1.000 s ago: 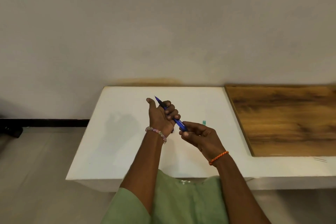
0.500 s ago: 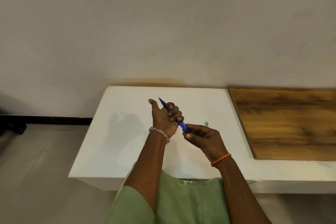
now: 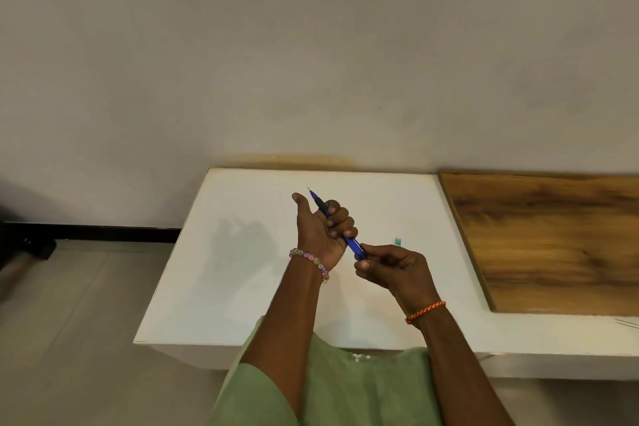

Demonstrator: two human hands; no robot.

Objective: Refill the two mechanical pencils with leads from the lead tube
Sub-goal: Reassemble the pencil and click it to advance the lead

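The right hand (image 3: 394, 266) pinched the near end of the blue pencil (image 3: 352, 244), which slanted toward eleven o'clock above the white table (image 3: 242, 287). The left hand (image 3: 321, 228) curled its fingers round the barrel. A small teal thing (image 3: 398, 241) lay just beyond the right hand.

1. i see my left hand (image 3: 323, 228) curled around a blue mechanical pencil (image 3: 337, 223), its tip pointing up and away.
2. my right hand (image 3: 390, 268) pinches the pencil's near end with its fingertips.
3. both hands are above a white table (image 3: 224, 270); a small teal object (image 3: 398, 241) shows just past the right hand.
4. a wooden board (image 3: 553, 242) lies at the right.
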